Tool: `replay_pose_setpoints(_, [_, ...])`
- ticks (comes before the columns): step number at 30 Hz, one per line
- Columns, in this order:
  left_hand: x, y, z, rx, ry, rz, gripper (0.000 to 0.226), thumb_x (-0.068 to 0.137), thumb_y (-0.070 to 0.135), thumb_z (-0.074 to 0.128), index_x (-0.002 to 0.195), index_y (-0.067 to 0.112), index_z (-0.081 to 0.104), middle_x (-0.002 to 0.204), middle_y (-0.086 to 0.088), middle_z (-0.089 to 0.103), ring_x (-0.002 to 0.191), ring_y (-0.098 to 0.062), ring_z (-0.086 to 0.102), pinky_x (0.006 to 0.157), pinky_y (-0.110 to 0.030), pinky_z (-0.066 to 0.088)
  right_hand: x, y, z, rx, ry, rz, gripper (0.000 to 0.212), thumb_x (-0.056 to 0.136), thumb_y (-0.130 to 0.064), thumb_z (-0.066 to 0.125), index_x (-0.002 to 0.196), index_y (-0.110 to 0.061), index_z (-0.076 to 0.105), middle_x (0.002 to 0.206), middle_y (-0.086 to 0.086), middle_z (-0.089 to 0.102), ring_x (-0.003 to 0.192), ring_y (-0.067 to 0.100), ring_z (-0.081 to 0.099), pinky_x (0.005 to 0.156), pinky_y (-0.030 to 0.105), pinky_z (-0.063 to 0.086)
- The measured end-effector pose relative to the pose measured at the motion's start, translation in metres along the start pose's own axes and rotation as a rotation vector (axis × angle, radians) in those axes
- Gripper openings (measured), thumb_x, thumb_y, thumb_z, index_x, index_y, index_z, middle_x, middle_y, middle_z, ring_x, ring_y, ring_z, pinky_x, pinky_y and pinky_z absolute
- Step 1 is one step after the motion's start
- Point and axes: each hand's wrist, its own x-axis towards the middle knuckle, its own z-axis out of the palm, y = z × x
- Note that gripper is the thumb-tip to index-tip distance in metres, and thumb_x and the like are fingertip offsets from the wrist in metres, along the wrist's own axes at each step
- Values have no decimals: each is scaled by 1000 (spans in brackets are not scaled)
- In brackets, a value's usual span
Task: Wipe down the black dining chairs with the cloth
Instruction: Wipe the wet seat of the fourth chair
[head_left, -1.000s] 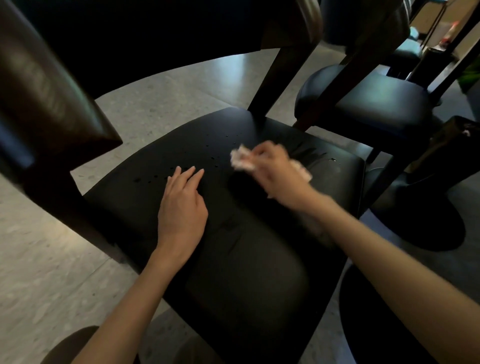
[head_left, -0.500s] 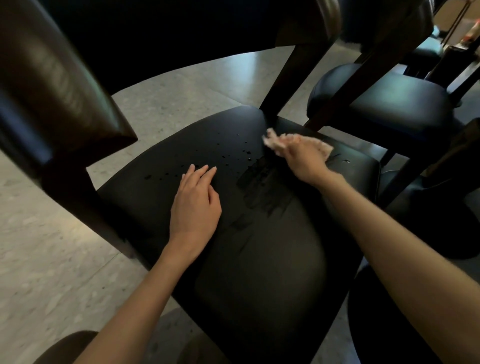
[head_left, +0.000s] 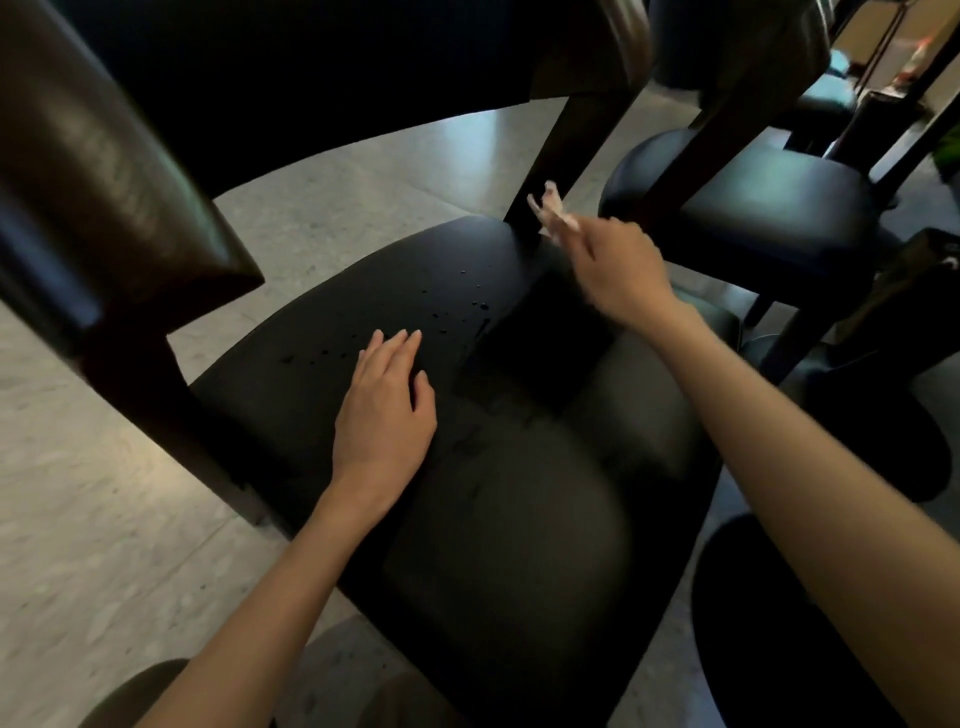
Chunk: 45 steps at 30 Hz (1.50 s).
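Left hand lies flat on the black chair seat, fingers straight and together, palm down near the middle. Right hand is at the far right corner by the back post, fingers curled around a small pale cloth that sticks out past them. Water droplets sit on the seat between the hands.

Chair seat: I see black, with small shiny dots.
Cloth: pale white.
Floor: grey, speckled.
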Motion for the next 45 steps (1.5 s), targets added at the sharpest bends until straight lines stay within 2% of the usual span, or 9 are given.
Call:
replay_pose_setpoints(3, [0,-1,0,13,-6,-4,47,102,22,41,148,19,35,154,3,33,146,-7,14,118,-25,12,23,35,45,-23,-277,-27,47,101,-50,33,130,-21,55,119,12,63,104,31,59,85,39,43])
replay_pose_setpoints(6, [1,-2,1,11,-10,-5,46,102,22,41,148,20,34,154,4,32,146,-6,13,117,-23,11,22,45,73,-142,-305,-74,53,103,-46,29,153,-28,24,151,10,39,137,33,34,113,45,22])
replay_pose_setpoints(11, [4,-2,1,-4,-3,-28,46,102,21,39,148,20,34,155,5,31,146,-6,13,117,-23,11,12,32,67,-61,-280,-65,47,105,-23,36,151,-22,30,142,16,46,132,32,38,111,38,21])
replay_pose_setpoints(17, [5,-1,0,-10,-1,-26,47,102,12,36,149,18,32,155,4,30,146,-8,13,116,-23,10,-87,-17,61,89,-434,-403,51,101,-48,15,150,-38,26,156,-2,32,147,18,22,121,40,14])
replay_pose_setpoints(21, [4,-2,-1,-4,-5,0,48,101,8,36,149,17,33,156,2,29,147,-10,12,118,-25,10,-126,-43,20,297,-509,-397,41,103,-28,38,144,-29,44,146,-17,37,135,-4,32,112,14,20])
replay_pose_setpoints(25, [3,4,-2,51,-28,101,47,102,15,38,149,19,30,158,2,23,147,-11,7,118,-24,1,-93,-18,-14,305,-65,-108,34,100,-25,43,121,-6,62,103,7,68,92,27,67,78,27,45])
replay_pose_setpoints(32, [15,22,17,56,-111,156,49,103,26,37,151,23,25,160,4,18,147,-9,2,115,-23,-2,-21,86,-2,-248,-120,30,48,102,-20,37,150,-21,33,150,12,42,135,40,36,116,52,17])
replay_pose_setpoints(38, [17,18,22,59,-134,145,48,103,29,36,150,24,26,159,5,18,147,-8,2,115,-26,3,-18,114,32,-114,-231,300,54,101,-55,27,148,-29,36,152,10,39,139,37,32,112,48,25])
replay_pose_setpoints(45, [16,19,22,13,-115,102,46,104,27,34,149,21,29,158,3,22,148,-10,6,119,-30,11,-92,42,23,208,-240,-73,42,102,-34,28,133,-29,57,149,-4,43,141,18,33,117,24,9])
